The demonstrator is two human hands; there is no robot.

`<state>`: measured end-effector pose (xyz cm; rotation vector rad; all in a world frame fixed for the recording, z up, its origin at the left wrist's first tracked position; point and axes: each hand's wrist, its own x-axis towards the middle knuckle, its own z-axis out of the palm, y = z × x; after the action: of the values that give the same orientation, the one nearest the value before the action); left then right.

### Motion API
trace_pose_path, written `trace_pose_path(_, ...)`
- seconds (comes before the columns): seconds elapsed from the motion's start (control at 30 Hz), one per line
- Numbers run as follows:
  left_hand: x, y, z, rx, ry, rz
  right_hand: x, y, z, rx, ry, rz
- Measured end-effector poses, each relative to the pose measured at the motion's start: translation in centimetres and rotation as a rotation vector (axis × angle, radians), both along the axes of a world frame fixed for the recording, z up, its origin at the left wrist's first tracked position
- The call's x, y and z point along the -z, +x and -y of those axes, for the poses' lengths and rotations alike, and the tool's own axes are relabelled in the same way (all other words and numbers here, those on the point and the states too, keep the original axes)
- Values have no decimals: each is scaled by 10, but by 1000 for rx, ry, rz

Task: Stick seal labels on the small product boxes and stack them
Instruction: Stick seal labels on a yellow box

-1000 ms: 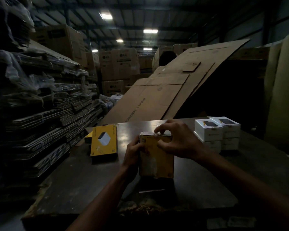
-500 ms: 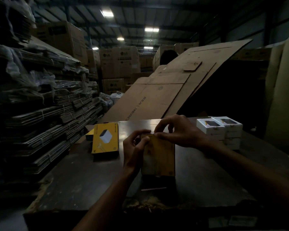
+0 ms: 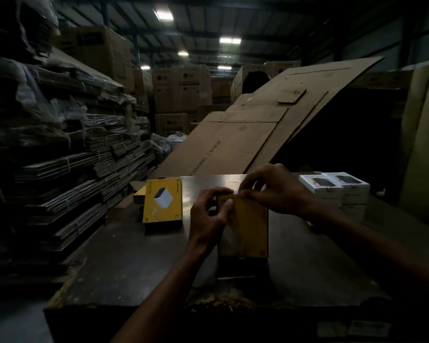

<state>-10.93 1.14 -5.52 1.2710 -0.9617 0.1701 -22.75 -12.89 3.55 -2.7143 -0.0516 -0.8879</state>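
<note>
Hands: L hand (image 3: 208,214) grips left side of yellow box (image 3: 243,226), thumb on its front; R hand (image 3: 273,191) pinches at box's top edge, prob. the seal label, too small to confirm. Box stands upright on tabletop (image 3: 124,256), long axis vertical, directly betw. my hands, R nearer the top flap. Sealed white boxes (image 3: 337,191) stacked to the right; another yellow box (image 3: 162,200) to the left.

leaning cardboard sheet (image 3: 253,134), bundled flat cartons (image 3: 67,164)
</note>
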Motion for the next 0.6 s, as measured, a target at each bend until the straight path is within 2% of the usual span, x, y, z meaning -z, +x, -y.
trace_pose_path(0.07, 0, 1, 0, 6, 6, -6, -1, -1, 2, -32, -33, -6)
trace_pose_path(0.2, -3, 0, 1, 31, 7, 2, 6, 1, 11, -49, 66, 6)
trace_pose_path(0.37, -6, 2, 1, 120, 0, -152, 11, 3, 19, -127, 150, 28)
trace_pose_path(0.6, -5, 2, 6, 125, 19, -183, 20, 7, 27, -163, 258, 41)
